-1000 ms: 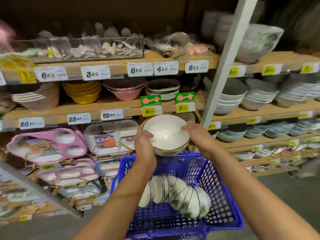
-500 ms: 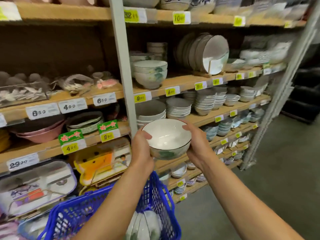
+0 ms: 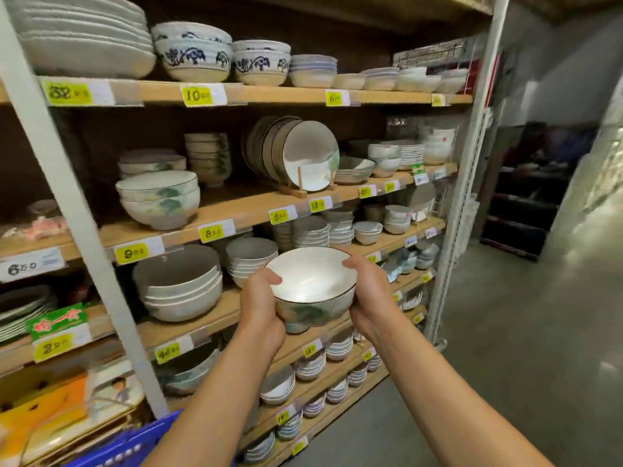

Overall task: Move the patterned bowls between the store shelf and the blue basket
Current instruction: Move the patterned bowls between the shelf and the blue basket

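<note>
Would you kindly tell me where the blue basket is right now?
In the head view, the blue basket peeks in at the bottom edge, left of centre, right of the orange box, below the white shelf upright.

Tall light wooden store shelves [image 3: 276, 96] on pale grey metal uprights [image 3: 470, 170] | glossy grey concrete floor [image 3: 505, 348] catching light | dark low rack [image 3: 515, 214] in the dim aisle beyond.

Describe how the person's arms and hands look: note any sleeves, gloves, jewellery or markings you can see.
The left hand and right hand are bare: no gloves, and no rings that show. The left forearm and right forearm are uncovered down to the picture's bottom edge, with no sleeve, watch, bracelet or marking in view.
</note>
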A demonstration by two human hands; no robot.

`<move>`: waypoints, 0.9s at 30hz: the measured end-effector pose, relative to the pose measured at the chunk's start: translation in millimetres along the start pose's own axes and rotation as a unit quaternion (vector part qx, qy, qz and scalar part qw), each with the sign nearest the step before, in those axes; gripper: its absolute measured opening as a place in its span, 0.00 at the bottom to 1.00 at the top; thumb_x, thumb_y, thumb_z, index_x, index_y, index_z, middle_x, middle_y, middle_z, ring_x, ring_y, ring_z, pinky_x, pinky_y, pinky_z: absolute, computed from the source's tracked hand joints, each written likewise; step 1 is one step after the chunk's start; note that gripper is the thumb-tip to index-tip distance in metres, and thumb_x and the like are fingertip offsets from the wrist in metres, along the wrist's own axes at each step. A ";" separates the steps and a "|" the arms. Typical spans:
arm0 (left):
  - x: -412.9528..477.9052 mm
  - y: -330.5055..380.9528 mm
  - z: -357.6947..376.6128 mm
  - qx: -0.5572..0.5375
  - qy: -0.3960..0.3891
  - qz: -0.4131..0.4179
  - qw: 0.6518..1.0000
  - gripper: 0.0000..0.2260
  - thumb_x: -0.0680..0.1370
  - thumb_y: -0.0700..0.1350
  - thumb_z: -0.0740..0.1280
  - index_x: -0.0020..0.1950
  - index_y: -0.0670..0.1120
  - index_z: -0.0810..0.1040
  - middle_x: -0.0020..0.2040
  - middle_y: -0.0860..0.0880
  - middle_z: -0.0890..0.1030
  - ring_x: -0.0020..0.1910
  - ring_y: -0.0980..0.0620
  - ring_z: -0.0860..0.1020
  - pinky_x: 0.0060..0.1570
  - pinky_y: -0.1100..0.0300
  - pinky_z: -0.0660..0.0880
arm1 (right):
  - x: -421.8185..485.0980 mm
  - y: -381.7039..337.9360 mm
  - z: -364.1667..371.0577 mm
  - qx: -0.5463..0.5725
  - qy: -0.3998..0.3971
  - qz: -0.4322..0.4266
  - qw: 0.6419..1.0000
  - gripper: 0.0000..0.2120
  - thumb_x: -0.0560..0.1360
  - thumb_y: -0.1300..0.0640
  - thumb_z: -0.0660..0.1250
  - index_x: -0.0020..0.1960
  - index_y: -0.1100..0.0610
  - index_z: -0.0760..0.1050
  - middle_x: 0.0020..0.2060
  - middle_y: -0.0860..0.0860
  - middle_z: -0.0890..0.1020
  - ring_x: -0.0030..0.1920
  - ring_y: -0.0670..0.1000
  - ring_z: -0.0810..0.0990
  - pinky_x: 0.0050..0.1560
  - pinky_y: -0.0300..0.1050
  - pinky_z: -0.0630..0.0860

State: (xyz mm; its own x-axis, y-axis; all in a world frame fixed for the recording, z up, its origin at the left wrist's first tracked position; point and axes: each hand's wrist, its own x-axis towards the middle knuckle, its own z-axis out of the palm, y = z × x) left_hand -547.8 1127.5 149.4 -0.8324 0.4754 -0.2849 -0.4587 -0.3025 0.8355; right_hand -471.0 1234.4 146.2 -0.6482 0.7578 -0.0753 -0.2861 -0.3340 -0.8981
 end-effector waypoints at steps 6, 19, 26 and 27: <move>44.4 13.6 34.1 0.005 -0.022 0.022 1.000 0.17 0.68 0.38 0.58 0.52 0.44 0.79 0.52 0.41 0.82 0.49 0.38 0.79 0.47 0.49 0.78 | 50.6 -16.8 0.9 0.019 -0.013 -0.020 1.000 0.16 0.75 0.64 0.55 0.49 0.53 0.81 0.39 0.50 0.85 0.40 0.51 0.82 0.31 0.41 0.79; 162.1 80.4 60.5 -0.038 0.016 0.063 0.997 0.20 0.69 0.38 0.62 0.61 0.44 0.75 0.55 0.40 0.79 0.52 0.38 0.77 0.47 0.48 0.79 | 189.2 -32.9 74.1 0.016 -0.053 -0.006 0.998 0.17 0.75 0.63 0.58 0.60 0.56 0.78 0.55 0.56 0.81 0.52 0.56 0.79 0.44 0.47 0.78; 211.6 119.6 62.8 -0.045 0.070 0.134 0.987 0.17 0.73 0.37 0.59 0.60 0.47 0.76 0.52 0.41 0.79 0.50 0.39 0.77 0.45 0.48 0.79 | 250.3 -29.9 126.7 0.029 -0.070 0.015 0.997 0.14 0.77 0.61 0.58 0.57 0.54 0.79 0.55 0.55 0.80 0.52 0.56 0.79 0.53 0.53 0.79; 218.5 124.6 63.6 -0.049 0.080 0.146 0.985 0.16 0.73 0.37 0.59 0.58 0.48 0.76 0.49 0.43 0.78 0.48 0.41 0.77 0.41 0.51 0.79 | 258.0 -28.0 133.3 0.026 -0.074 0.013 0.997 0.14 0.77 0.61 0.58 0.56 0.53 0.79 0.54 0.55 0.80 0.52 0.55 0.79 0.51 0.51 0.79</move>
State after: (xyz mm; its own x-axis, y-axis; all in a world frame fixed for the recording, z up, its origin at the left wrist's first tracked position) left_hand -767.0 1246.2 221.1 -0.9680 0.2219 -0.1168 -0.2140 -0.4880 0.8462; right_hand -724.3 1364.5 209.7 -0.7521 0.6583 -0.0310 -0.3004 -0.3843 -0.8730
